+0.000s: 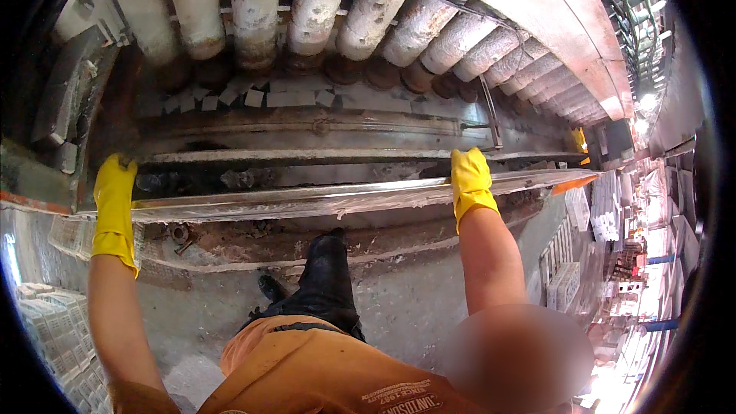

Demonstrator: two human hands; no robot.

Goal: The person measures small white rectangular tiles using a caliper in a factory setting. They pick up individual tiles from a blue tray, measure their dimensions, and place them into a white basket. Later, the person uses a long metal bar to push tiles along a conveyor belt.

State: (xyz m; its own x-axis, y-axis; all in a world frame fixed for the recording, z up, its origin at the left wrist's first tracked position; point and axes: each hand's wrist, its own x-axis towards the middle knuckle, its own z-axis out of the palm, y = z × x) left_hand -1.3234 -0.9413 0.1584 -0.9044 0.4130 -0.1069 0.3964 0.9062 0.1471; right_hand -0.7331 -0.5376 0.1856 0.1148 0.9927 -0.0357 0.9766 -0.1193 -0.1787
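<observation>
My left hand (115,198), in a yellow rubber glove, is closed around the left end of a long metal panel (307,203). The panel stretches across in front of me, with a shiny upper edge and a wet, dirty face. Further right along it, my right hand (473,182), gloved the same way, grips its top edge from above; the fingertips are hidden on the far side. Behind the panel lies a dark gap and then a long rail (307,156). At the panel's far right end shows another yellow glove (579,140), apparently another person's.
A row of thick, crusted cylinders (257,11) runs above a wet trough with small white tiles (280,98). A bent metal rod (491,111) stands at its right. White plastic crates (61,330) are stacked at lower left. A low ledge (399,251) lies before my boots.
</observation>
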